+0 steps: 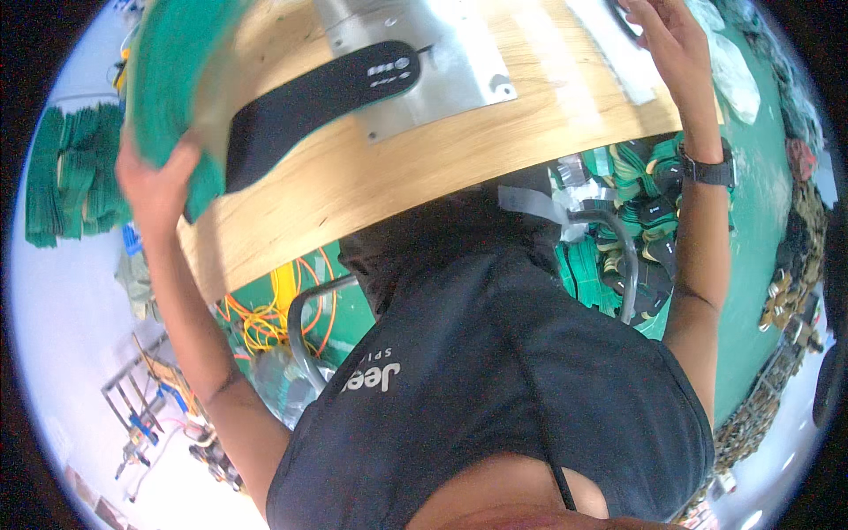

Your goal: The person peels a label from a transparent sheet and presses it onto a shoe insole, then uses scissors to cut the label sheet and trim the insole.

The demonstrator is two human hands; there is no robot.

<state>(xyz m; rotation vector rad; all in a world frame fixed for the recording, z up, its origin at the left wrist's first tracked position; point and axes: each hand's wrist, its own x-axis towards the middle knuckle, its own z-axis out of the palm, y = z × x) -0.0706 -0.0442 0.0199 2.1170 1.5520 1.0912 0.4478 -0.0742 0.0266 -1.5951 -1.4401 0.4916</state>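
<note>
A long green insole stack (172, 84), smeared by motion, rises from my left hand (159, 181); the thumb and fingers are closed around its lower end. Just right of it, a black insole (309, 110) with pale printing lies on the wooden table, its rounded end over a metal plate (450, 66). My right hand (671, 35) is at the table's far right, its fingers bent together beside a thin dark curved edge. What it grips is cut off by the picture's top.
The wooden table (495, 155) spans the upper middle. Green stacks (75, 177) stand at the far left. Below the table's right side lie several green and black insoles (636, 212). Orange and yellow cables (265, 318) and a curved metal chair arm (305, 331) are at lower left.
</note>
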